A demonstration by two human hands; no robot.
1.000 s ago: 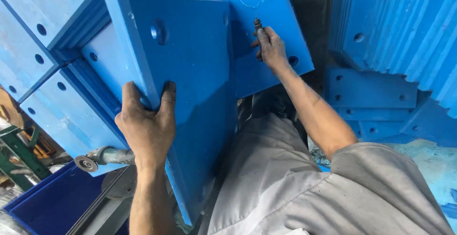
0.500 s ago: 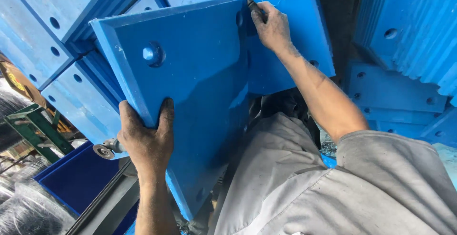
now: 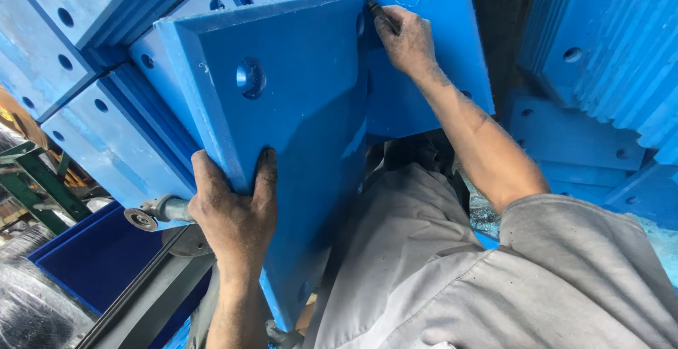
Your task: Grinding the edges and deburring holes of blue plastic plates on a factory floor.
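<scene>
Gripping lower left edge of thick blue plastic slab [image 3: 296, 123]: left hand [image 3: 236, 211], fingers clamped over edge, thumb on slab face. Slab tilted, leaning against stacked blue drilled panels [image 3: 85, 109], above person's grey-clad lap. Right hand [image 3: 408, 42] at slab's top right corner, fingers closed on thin dark tool [image 3: 381, 15]. Small angle grinder [image 3: 152, 213] just left of left hand.

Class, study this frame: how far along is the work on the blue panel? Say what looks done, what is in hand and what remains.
Done: the blue panel is lifted off the stacked panels and tilted up. In hand: the left hand grips its lower edge, while the right hand holds a thin dark tool against its top corner. Left: the panel rests on nothing; both hands carry it, so it is not set down.
</scene>
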